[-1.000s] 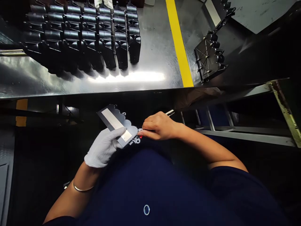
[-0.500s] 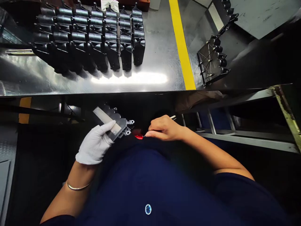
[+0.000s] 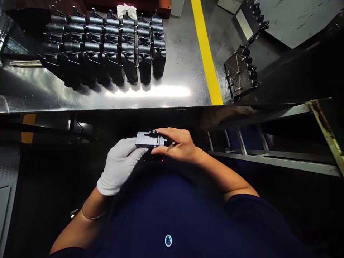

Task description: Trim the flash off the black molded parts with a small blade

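Observation:
My left hand (image 3: 118, 165), in a white glove, grips the left end of a metal casting (image 3: 146, 139). The casting is turned edge-on, with a smooth silvery end face and a dark knob along its top. My bare right hand (image 3: 182, 143) closes on the casting's right end, thumb below and fingers above. A thin metal tool (image 3: 172, 146) is tucked in the right palm; its kind is hard to make out. Both hands are in front of my body, below the bench's front edge.
On the metal bench (image 3: 180, 71) several black castings (image 3: 107, 46) stand in rows at the left. Right of the yellow stripe (image 3: 205, 53) lie two more castings (image 3: 239, 71). A white cloth (image 3: 127, 11) rests behind the rows. A metal frame (image 3: 274, 159) is below right.
My left hand has moved right and turned the casting from its flat face to edge-on. My right hand has come left and now grips the casting's other end.

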